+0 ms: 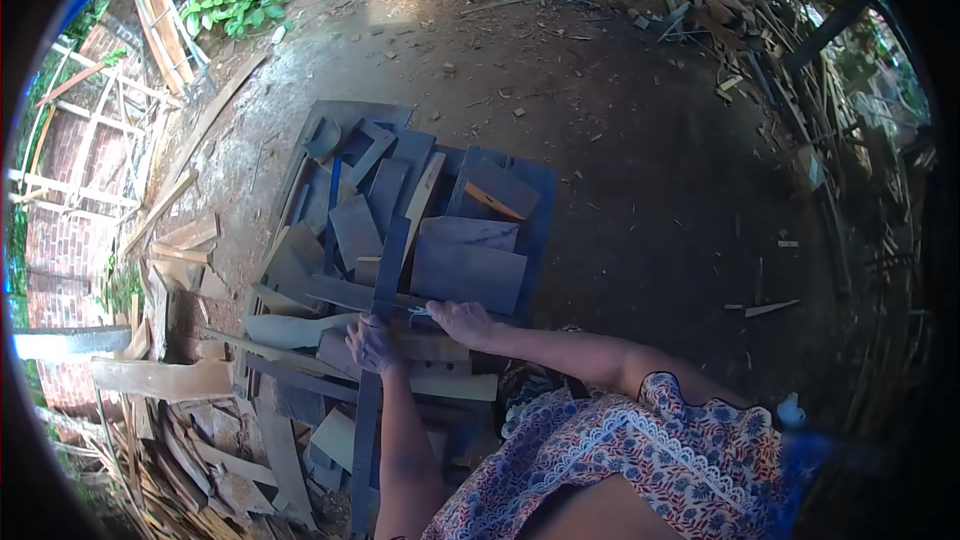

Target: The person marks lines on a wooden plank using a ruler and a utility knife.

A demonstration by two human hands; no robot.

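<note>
A long, narrow dark wooden strip (392, 265) runs up and down across a pile of wood offcuts. My left hand (370, 343) is closed on this strip near its middle, fingers curled at its side. A shorter flat strip (340, 292) crosses under it, just above my left knuckles. At the right end of that crossing piece, my right hand (462, 324) is closed in a pinch. Something small and pale shows at its fingertips; what it is, I cannot tell. A pale, curved-edged piece (290, 329) lies left of my left hand.
Flat boards (470, 275) and an L-shaped piece (370, 152) lie on the pile ahead. More scrap wood (165, 378) is heaped at left by a brick wall (65, 260). A stick heap (720, 10) lines the far right. Chips dot the dirt ground (660, 180).
</note>
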